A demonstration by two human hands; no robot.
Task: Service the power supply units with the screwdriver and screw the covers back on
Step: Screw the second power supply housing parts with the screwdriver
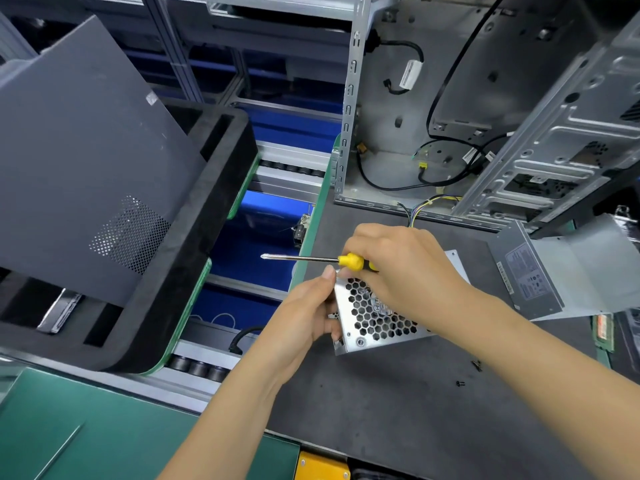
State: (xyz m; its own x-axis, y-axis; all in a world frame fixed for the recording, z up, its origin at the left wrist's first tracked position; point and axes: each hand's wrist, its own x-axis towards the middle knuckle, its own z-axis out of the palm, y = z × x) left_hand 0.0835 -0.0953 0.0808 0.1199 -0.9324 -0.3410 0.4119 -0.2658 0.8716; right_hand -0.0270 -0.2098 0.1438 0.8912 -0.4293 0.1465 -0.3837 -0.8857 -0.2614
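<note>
Gripping yellow-handled screwdriver in right hand, left hand pinching silver honeycomb-holed power supply box, small black screws lying loose, probably waiting to go in.

two power supply units, one screwdriver

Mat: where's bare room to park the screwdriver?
Bare mat lies near you, below the held PSU and left of the loose screws. Crowded behind: open case and second PSU fill the far right.
</note>
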